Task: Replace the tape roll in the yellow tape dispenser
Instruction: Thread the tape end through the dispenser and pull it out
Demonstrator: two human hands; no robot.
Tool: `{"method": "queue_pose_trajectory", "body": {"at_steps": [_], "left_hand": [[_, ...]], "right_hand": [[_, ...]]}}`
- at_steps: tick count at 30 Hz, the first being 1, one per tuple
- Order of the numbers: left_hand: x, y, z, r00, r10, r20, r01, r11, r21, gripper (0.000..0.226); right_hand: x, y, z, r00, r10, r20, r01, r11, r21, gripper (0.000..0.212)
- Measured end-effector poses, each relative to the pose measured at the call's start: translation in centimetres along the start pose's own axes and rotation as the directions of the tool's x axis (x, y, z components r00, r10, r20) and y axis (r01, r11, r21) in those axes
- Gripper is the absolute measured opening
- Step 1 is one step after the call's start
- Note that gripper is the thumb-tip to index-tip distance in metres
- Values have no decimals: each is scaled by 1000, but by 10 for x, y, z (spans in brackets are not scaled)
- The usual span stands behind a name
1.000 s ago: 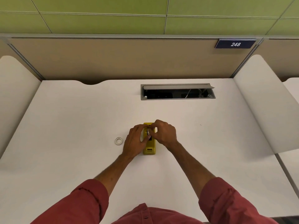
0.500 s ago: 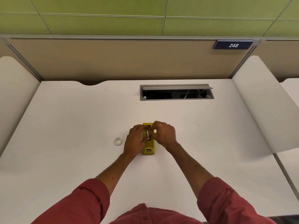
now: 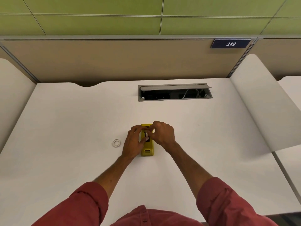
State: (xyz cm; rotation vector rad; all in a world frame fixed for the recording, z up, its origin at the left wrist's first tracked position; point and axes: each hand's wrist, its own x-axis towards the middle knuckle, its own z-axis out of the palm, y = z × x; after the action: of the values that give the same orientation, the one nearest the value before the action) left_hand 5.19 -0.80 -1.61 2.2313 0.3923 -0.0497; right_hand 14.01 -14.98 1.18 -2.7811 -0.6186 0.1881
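Observation:
The yellow tape dispenser [image 3: 147, 150] lies lengthwise on the white desk [image 3: 65, 121], its near end uncovered. My left hand [image 3: 133, 142] rests against its left side, fingers curled over the top. My right hand [image 3: 162, 133] comes in from the right, thumb and fingertips pinched on a small white tape roll [image 3: 146, 134] sitting in the dispenser's dark slot. Most of the roll is hidden by my fingers. A white ring, a bare tape core [image 3: 116, 143], lies flat on the desk left of my left hand.
An open grey cable hatch [image 3: 175, 92] with wires inside is set into the desk behind the dispenser. White side dividers [image 3: 260, 101] stand at both desk edges, a tan partition at the back.
Both hands stay on the dispenser with only small finger shifts around the white roll. The head camera has tilted slightly.

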Motion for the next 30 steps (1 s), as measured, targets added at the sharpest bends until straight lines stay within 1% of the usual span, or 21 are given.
{"method": "queue_pose_trajectory", "body": {"at_steps": [3,9,13,19,22,27,30], "left_hand": [[0,-3,-2,1000,-18,24,17,1000,25,54],[0,-2,1,1000,-20,23,18,996,82,51],[5,1,-1,999,-21,27,17,994,107,50],[6,2,-2,1000,0,28,-4,990,143,52],[6,3,-2,1000,4,27,-8,987,158,55],[5,3,-2,1000,-14,28,10,991,133,58],[3,1,-2,1000,-11,28,8,994,109,53]], "right_hand": [[-2,0,1,999,-43,11,43,999,-4,29],[0,1,0,995,-91,27,92,995,-36,30],[6,1,2,994,-94,59,99,991,-90,37],[13,3,2,999,-42,18,42,999,-28,36],[13,2,2,999,-29,16,30,999,-16,32],[8,3,1,998,-52,24,52,999,4,28],[4,4,2,998,-64,27,63,997,39,28]]}}
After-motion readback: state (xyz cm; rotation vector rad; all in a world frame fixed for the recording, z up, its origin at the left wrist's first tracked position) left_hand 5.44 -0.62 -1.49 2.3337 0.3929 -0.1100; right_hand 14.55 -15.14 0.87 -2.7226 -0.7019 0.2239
